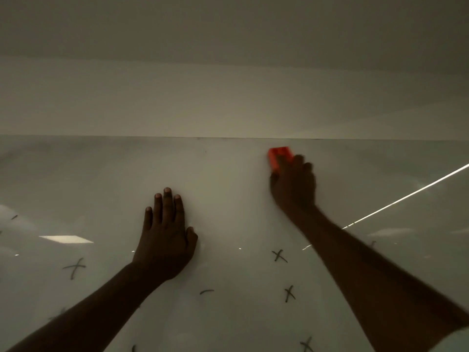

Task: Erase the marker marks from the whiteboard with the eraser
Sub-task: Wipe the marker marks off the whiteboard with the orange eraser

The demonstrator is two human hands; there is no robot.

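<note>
signs: black hand-drawn X marker marks (280, 255) | on: glossy white whiteboard (228, 174), its lower part | words, brands, numbers: none readable

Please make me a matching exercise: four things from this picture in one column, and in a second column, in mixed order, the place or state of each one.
Column 1
1. left hand
2. right hand
3. eraser
4. curved dash mark

Column 2
a. orange-red, near the top edge of the whiteboard
b. lies flat on the whiteboard, fingers straight
c. dark, between the two forearms
d. blurred, grips the eraser

Pairs: 1-b; 2-d; 3-a; 4-c
</note>
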